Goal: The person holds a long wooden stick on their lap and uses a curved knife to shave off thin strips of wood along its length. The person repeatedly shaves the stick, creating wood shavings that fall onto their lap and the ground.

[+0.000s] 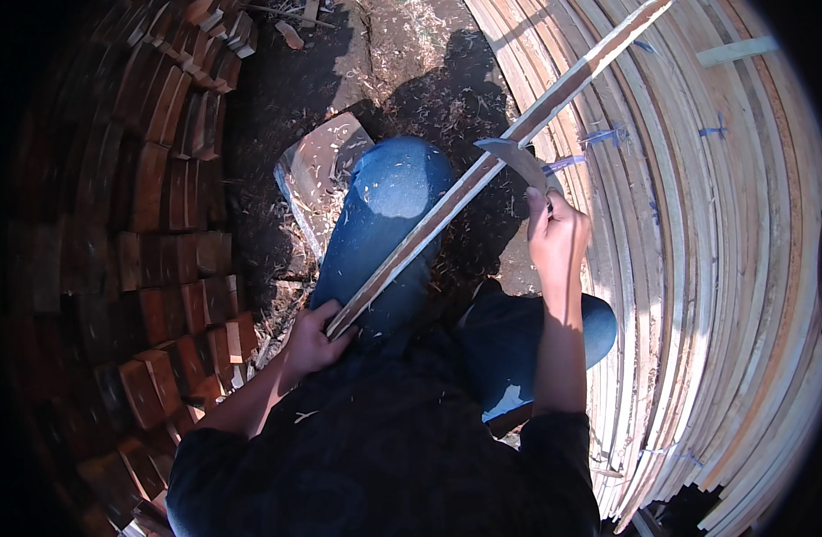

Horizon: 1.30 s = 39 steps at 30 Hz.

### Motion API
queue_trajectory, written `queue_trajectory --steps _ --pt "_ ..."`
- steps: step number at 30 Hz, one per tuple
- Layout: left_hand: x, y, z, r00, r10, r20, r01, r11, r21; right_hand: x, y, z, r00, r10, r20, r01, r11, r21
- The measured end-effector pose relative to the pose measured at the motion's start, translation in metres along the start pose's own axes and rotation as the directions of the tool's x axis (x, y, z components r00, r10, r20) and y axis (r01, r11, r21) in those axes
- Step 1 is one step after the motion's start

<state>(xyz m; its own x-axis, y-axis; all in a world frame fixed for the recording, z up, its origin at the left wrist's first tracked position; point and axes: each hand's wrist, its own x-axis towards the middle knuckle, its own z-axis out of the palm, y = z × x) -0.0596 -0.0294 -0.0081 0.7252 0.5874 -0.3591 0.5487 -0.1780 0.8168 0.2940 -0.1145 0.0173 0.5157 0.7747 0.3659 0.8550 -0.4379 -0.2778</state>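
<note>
A long narrow wooden strip [447,204], pale at its edges with a dark brown band along the middle, runs slantwise from beside my lap to the upper right. My left hand [314,342] is closed around its near end, against my thigh. In my right hand [559,234] is a sickle [523,164] with a curved dark blade, gripped by its handle, which the fist mostly hides. The blade crosses the strip beyond my knee; I cannot tell whether it cuts into the wood or only lies against it.
Long pale wooden strips [689,233], tied in bundles with purplish bands, are stacked on the right. Reddish-brown wood blocks [165,313] are piled on the left. A flat board [317,161] lies beside my knee, and shavings litter the dark ground [393,54].
</note>
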Motion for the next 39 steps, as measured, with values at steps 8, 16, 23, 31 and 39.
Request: queue_trajectory --steps 8,16,23,31,39 --pt "0.004 -0.006 -0.006 0.997 0.075 0.017 -0.075 0.997 -0.006 0.027 0.068 -0.008 0.884 0.467 -0.021 -0.458 0.874 0.163" --pt "0.008 -0.005 -0.009 0.994 -0.017 0.105 0.016 1.000 0.011 -0.006 -0.024 -0.004 0.963 0.063 0.261 -0.149 0.934 0.325" --pt "0.007 -0.003 -0.010 0.994 -0.014 0.108 0.016 1.000 -0.014 0.025 0.007 -0.004 0.999 0.052 0.009 -0.052 0.997 0.057" --pt "0.010 -0.003 -0.008 0.994 0.017 0.106 -0.018 1.000 0.003 0.020 0.017 0.008 0.993 -0.016 -0.114 0.015 1.000 -0.015" --pt "0.007 -0.006 -0.011 0.993 -0.024 0.118 0.023 1.000 0.016 -0.004 -0.025 -0.007 0.978 -0.009 0.208 -0.052 0.957 0.285"
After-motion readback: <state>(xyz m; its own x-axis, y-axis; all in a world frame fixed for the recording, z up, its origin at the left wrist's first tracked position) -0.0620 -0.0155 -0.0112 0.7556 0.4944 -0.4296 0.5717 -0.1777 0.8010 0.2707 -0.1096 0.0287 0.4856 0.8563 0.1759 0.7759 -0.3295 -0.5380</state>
